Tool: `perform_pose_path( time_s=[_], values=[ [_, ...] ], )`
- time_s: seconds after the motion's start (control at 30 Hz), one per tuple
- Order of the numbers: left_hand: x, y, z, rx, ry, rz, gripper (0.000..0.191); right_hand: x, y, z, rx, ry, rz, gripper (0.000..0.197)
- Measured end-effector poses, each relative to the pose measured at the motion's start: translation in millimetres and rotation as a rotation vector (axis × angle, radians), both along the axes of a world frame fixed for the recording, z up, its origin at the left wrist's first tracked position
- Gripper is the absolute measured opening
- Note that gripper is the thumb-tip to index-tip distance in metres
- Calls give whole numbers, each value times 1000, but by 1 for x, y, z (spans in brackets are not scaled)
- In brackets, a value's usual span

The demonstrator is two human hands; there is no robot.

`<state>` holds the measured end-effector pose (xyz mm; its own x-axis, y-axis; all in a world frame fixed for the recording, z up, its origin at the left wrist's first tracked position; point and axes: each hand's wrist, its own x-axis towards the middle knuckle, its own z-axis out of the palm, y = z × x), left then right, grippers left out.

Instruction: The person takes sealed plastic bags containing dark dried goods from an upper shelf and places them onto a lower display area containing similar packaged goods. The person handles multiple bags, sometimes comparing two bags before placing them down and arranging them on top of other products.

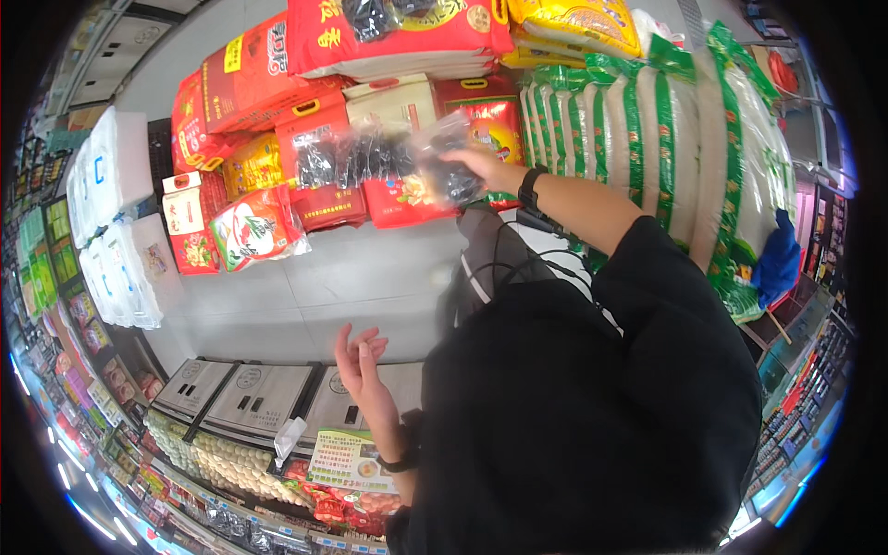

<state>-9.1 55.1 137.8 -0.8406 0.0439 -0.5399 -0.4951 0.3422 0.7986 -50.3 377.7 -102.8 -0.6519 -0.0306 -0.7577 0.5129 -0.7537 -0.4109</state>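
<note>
With my right hand (479,166) I grip the top of a clear plastic bag with dark contents (458,182), held over the stacked rice sacks. More clear bags with dark contents (374,156) lie in a row beside it, on top of red sacks; I cannot tell what is inside them. Below, my left hand (362,364) is raised over the grey floor with its fingers apart and nothing in it. It is nearest to the egg display.
Green-and-white sacks (645,132) stand in a row at right, a blue cloth (775,267) beside them. White foam boxes (128,270) are stacked at left. Eggs (229,461) fill a display at the bottom, with a printed sign (347,461). Cables (548,260) hang by my legs.
</note>
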Motion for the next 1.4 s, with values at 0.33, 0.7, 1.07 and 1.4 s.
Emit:
perform_pose_path(
  time_s=[0.33, 0.7, 1.07, 1.4],
  values=[
    [33, 3, -76, -154, -299, 75, 33, 28, 42, -214, 1211, -400, 540, 53],
    [42, 3, -125, -228, -521, 1, 31, 5, 33, -351, 1186, -538, 316, 43],
    [21, -2, -137, -225, -599, 42, 32, -21, 10, -385, 1352, -627, 497, 57],
    [10, 9, -103, -223, -474, 107, 30, -11, 16, -334, 1248, -448, 643, 49]
  ],
)
